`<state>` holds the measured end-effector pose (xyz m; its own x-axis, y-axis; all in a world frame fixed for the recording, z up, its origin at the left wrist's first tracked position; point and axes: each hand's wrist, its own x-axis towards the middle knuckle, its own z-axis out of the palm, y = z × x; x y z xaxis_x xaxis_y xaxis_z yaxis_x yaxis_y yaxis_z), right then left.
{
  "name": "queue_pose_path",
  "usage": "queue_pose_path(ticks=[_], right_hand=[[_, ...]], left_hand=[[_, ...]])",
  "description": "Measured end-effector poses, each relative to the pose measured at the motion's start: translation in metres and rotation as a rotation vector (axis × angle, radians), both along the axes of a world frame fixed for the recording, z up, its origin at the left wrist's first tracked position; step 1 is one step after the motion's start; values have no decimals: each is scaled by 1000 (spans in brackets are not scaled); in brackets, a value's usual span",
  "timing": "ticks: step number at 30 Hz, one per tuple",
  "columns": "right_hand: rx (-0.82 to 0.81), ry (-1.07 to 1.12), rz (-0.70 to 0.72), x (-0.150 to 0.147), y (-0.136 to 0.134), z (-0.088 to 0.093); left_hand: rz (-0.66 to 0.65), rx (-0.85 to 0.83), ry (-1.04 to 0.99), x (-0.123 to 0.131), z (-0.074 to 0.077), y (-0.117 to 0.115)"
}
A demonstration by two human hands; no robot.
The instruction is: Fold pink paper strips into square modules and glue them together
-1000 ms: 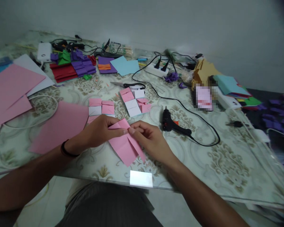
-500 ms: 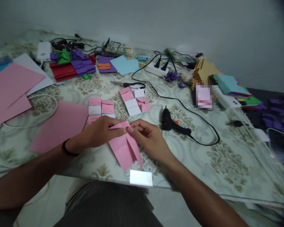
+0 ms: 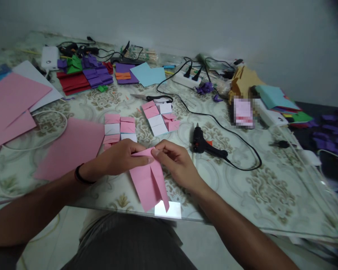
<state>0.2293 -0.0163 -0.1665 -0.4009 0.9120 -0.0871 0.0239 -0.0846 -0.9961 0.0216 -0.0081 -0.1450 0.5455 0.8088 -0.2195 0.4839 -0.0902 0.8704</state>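
Between my hands, a partly folded pink paper hangs down toward the table's front edge, with a crease line and a raised flap on its right side. My left hand pinches its upper left part. The thumb and fingers of my right hand pinch its top right corner. Just beyond my left hand lies a pink and white folded-paper piece, partly hidden by that hand. A second pink and white piece lies farther back. Flat pink paper rests left of my hands.
A black glue gun with its cable lies to the right. Scissors are behind the folded pieces. Along the back are purple folded papers, light blue paper and a white power strip. Pink sheets cover the left.
The held pink paper's lower end has moved down toward the front edge, and its top edge looks more folded over. Both hands keep their pinch in nearly the same place.
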Motion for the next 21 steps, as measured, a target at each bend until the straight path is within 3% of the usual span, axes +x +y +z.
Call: queue_pose_path(ticks=[7,15,21], right_hand=[[-86,-20,36,5,4,-2],[-91,-76,-2,7,7,1],[-69,-155,31,10,8,4]], left_hand=[[211,93,-24,-1,7,1],[297,95,-16,-5,10,3],[184,35,-18,-8,7,8]])
